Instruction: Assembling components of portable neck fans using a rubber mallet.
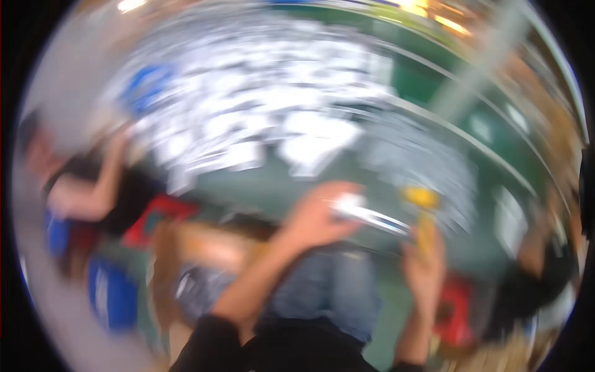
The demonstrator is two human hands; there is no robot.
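Motion blur softens the whole view. My left hand (319,217) is closed around a small white piece (350,204) above the green table. From that piece a shiny metal rod-like part (387,220) stretches toward my right hand. Upright in my right hand (424,273) is a mallet (421,197) with a yellow head and a yellowish handle. My fingers wrap around its handle below the head. Whether the metal part touches my right hand or the mallet, I cannot tell.
Many white pieces (304,142) cover the table's far side, with a heap of grey pieces (415,155) to the right. A cardboard box (211,245) holding a clear plastic bag is near my left forearm. People sit at left and right. Red stools (158,217) and a blue bin (113,294) stand nearby.
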